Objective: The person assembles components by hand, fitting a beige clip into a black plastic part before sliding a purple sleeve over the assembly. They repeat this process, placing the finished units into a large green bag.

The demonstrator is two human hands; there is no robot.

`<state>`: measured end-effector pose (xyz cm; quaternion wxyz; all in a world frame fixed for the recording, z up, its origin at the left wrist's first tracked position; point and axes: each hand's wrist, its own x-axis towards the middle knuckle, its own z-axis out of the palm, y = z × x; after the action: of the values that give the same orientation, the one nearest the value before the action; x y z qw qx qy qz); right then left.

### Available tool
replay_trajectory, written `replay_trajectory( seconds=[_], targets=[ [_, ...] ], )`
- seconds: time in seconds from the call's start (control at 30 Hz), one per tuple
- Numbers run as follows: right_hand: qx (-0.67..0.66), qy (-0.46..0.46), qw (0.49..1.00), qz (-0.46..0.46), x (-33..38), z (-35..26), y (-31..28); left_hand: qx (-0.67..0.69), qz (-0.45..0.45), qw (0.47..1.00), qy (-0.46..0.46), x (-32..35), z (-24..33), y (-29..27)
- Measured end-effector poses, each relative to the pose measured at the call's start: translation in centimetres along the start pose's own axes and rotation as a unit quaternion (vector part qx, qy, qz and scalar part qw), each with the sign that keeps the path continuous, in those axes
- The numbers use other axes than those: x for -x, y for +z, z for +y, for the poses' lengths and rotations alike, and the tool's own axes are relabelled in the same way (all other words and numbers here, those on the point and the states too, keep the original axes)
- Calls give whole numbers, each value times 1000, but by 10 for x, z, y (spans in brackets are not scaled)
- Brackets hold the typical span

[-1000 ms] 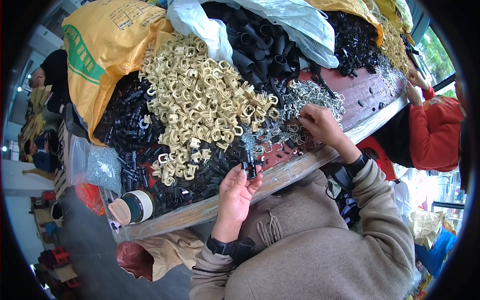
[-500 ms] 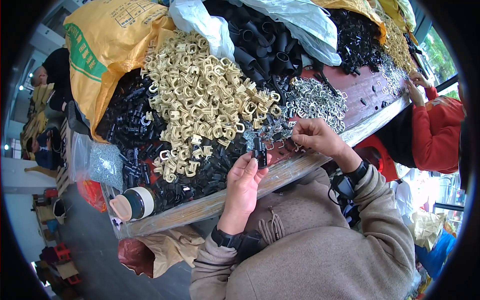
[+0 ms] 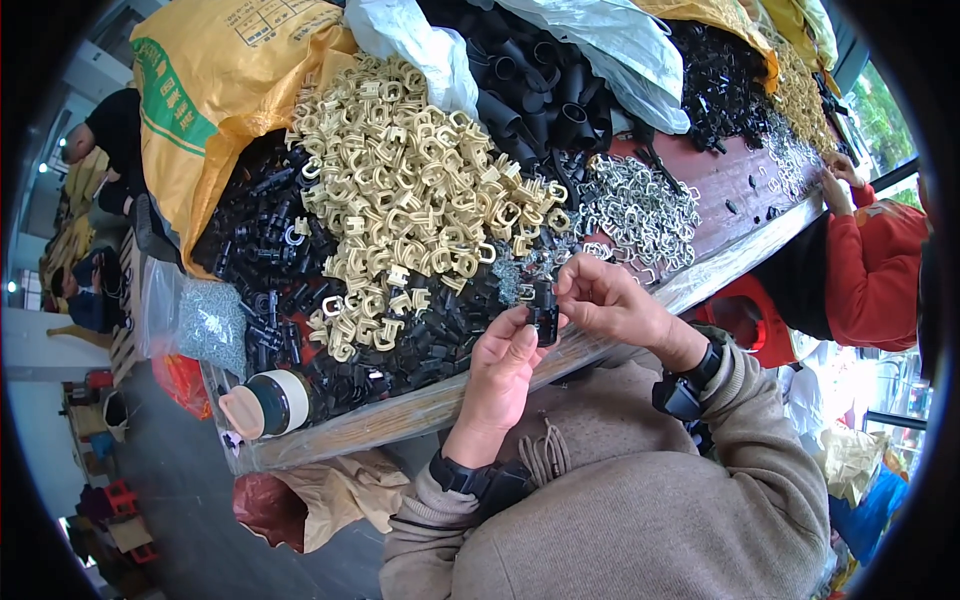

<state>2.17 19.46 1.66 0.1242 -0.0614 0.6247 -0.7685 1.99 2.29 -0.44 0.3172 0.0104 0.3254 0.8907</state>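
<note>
Head view: both hands meet over the bench edge (image 3: 420, 410).
Left hand (image 3: 500, 365): fingers curled, gripping a small black part (image 3: 545, 320).
Right hand (image 3: 605, 300): pinching the same part from above.
Progress: one piece mid-assembly; heaps of cream clips (image 3: 410, 200) and metal clips (image 3: 640, 205) remain.

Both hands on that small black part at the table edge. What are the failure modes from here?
1. The small black part is pinched only by fingertips of the left hand and right hand over the table edge; a slip likely drops it into the lap or onto the floor.
2. The beige clip pile slopes toward the hands; a nudge may spill clips.
</note>
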Motion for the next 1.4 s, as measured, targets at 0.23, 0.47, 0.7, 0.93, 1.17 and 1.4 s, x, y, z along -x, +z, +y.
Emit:
replay_trajectory(
  seconds=[0.23, 0.47, 0.7, 0.93, 1.17, 1.4],
  targets=[
    [-43, 59, 997, -17, 1, 0, -1, 19, -5, 1000, 0, 2, 1, -7],
    [27, -2, 1000, -11, 8, 10, 5, 98, -17, 994, -36, 4, 4, -10],
    [61, -42, 997, 25, 9, 8, 8, 64, 17, 997, -47, 8, 4, -7],
    [88, -26, 995, 24, 12, -3, 11, 36, 27, 996, -72, 11, 4, -2],
    [211, -95, 972, 40, 12, -6, 13, 18, 32, 996, -84, 13, 4, -2],
    [345, -190, 919, 2, 12, -13, 14, 2, 42, 995, -88, 14, 2, -5]
  ],
)
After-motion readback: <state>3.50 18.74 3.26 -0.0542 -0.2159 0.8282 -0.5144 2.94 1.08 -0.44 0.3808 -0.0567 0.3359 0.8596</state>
